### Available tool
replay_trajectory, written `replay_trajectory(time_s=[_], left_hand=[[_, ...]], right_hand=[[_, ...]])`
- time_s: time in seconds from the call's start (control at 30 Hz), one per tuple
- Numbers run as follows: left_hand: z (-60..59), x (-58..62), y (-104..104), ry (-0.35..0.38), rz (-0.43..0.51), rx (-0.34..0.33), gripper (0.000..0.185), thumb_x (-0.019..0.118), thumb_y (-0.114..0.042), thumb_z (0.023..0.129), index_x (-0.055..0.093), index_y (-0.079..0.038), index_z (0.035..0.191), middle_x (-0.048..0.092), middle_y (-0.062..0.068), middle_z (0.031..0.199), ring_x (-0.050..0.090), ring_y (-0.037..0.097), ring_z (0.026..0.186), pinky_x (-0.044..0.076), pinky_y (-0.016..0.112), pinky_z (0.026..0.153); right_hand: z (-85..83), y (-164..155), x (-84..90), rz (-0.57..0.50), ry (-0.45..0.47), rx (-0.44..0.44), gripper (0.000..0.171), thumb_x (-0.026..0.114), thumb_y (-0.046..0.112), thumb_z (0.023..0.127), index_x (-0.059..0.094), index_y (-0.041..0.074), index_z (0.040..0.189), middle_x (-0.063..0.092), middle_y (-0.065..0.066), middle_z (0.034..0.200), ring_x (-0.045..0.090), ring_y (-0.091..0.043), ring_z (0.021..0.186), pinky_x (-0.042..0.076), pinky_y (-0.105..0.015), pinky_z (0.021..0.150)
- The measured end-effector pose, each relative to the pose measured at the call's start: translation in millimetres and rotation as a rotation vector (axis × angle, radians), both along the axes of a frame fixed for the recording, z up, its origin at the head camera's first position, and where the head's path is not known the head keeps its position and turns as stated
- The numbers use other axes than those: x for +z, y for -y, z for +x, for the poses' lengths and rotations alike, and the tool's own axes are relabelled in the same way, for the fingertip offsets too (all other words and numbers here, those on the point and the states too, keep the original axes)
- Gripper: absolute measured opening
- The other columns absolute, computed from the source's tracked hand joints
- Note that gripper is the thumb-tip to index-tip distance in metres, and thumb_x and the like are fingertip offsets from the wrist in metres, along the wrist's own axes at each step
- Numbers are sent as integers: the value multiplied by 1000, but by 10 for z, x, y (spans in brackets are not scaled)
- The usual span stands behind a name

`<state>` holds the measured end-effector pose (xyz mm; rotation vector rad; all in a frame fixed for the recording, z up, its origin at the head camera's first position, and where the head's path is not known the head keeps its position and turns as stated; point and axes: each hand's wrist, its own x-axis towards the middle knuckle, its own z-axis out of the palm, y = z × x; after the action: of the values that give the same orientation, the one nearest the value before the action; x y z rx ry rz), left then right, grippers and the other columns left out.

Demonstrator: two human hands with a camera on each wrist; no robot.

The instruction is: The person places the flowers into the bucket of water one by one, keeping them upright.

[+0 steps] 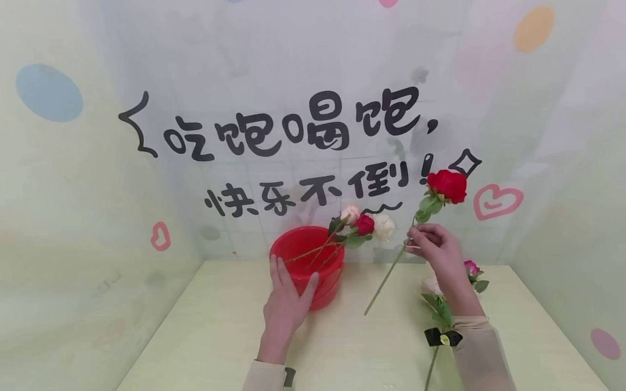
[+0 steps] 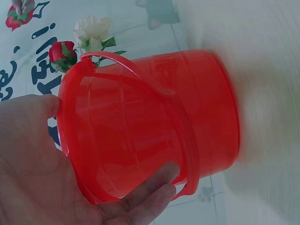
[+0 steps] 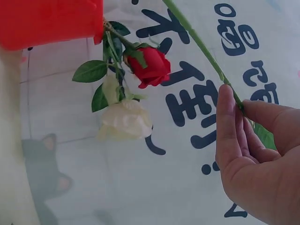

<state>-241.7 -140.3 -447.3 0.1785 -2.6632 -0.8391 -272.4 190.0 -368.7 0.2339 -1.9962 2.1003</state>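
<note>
A red plastic bucket (image 1: 305, 263) stands at the back of the table, with pink, red and white roses (image 1: 364, 224) leaning out of it to the right. My left hand (image 1: 286, 304) rests against the bucket's (image 2: 154, 122) near side with straight fingers (image 2: 150, 187) and thumb spread around the wall. My right hand (image 1: 437, 247) pinches the green stem (image 3: 201, 44) of a red rose (image 1: 447, 185) and holds it up in the air, right of the bucket. The bloom points up and right.
More flowers (image 1: 450, 288) lie on the pale table (image 1: 220, 336) under my right forearm, among them a pink bloom (image 1: 471, 267). A printed wall with black characters (image 1: 293, 130) closes the back; plain walls close both sides.
</note>
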Motion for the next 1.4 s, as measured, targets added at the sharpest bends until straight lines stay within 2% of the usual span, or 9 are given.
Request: replay_trajectory(time_s=[0.17, 0.3, 0.57, 0.83, 1.0, 1.23, 1.3, 1.4], left_hand=[[-10, 3, 1, -7, -4, -1, 111, 75, -54, 92, 13, -1, 167, 45, 24, 153, 58, 16, 59, 64, 43, 68], [-13, 9, 1, -2, 1, -5, 112, 75, -54, 92, 12, -2, 167, 41, 24, 156, 58, 17, 61, 64, 44, 69], [-20, 20, -3, 7, 10, -6, 113, 74, -56, 92, 9, -3, 168, 39, 23, 158, 61, 18, 64, 64, 44, 69], [-8, 29, -10, 16, 15, -3, 112, 74, -56, 92, 10, -2, 168, 38, 23, 159, 59, 17, 62, 64, 44, 69], [1, 30, -11, 16, 15, 4, 112, 75, -55, 92, 11, -2, 168, 38, 23, 160, 60, 18, 63, 65, 45, 71], [-3, 15, -3, 13, 17, 7, 112, 75, -55, 92, 12, -2, 167, 40, 23, 158, 59, 17, 61, 65, 45, 69], [-7, 13, -2, 10, 17, 7, 112, 74, -56, 92, 12, -2, 168, 39, 23, 159, 59, 17, 60, 64, 45, 69], [-14, 7, -4, 8, 17, 6, 111, 74, -57, 92, 12, -2, 167, 40, 23, 158, 58, 16, 59, 64, 44, 68]], right_hand=[[-85, 149, 206, -66, -68, -57, 34, 72, 20, 102, 60, -3, 124, 72, -7, 107, 74, -12, 91, 62, -29, 85], [-146, 272, 301, -113, -97, -65, 31, 72, 16, 102, 60, -3, 123, 71, -6, 105, 74, -13, 89, 62, -29, 84], [-305, 501, 321, -242, -151, -88, 29, 72, 15, 102, 61, -5, 121, 71, -8, 104, 75, -16, 86, 63, -30, 83], [-504, 705, 330, -385, -206, -108, 17, 72, 8, 101, 63, -1, 111, 69, -6, 95, 72, -16, 83, 64, -32, 81], [-587, 838, 298, -390, -228, -108, 16, 70, 5, 101, 61, -3, 111, 67, -4, 92, 72, -16, 85, 63, -37, 85], [-647, 1026, 202, -363, -154, -66, 17, 70, 1, 101, 60, -5, 113, 64, -8, 97, 76, -18, 88, 63, -33, 85], [-648, 1079, 177, -346, -134, -51, 19, 70, 1, 100, 60, -7, 114, 63, -10, 100, 75, -19, 88, 63, -33, 84], [-645, 1144, 118, -266, -111, -39, 25, 71, 5, 101, 60, -8, 119, 64, -14, 106, 74, -18, 88, 63, -31, 83]])
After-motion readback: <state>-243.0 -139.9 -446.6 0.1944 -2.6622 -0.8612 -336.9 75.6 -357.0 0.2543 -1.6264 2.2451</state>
